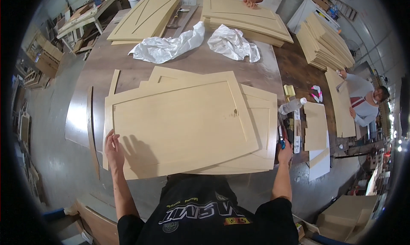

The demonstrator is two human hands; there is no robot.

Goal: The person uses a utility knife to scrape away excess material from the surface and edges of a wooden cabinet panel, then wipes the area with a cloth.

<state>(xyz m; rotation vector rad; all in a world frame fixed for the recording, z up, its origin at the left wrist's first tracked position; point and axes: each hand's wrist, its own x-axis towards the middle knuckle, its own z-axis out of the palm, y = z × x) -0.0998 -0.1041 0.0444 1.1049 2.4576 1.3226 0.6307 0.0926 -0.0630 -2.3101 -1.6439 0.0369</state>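
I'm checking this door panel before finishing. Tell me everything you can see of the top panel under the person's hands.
The top panel is a pale, unfinished board that looks like fibreboard, rectangular, with a raised frame around a recessed flat centre. A small dark mark sits near its right frame edge. It lies flat and slightly skewed on a stack of similar panels on the brown table. The left hand rests flat on its lower left corner; the right hand is off its right edge, at the stack's side, holding a blue-handled tool.
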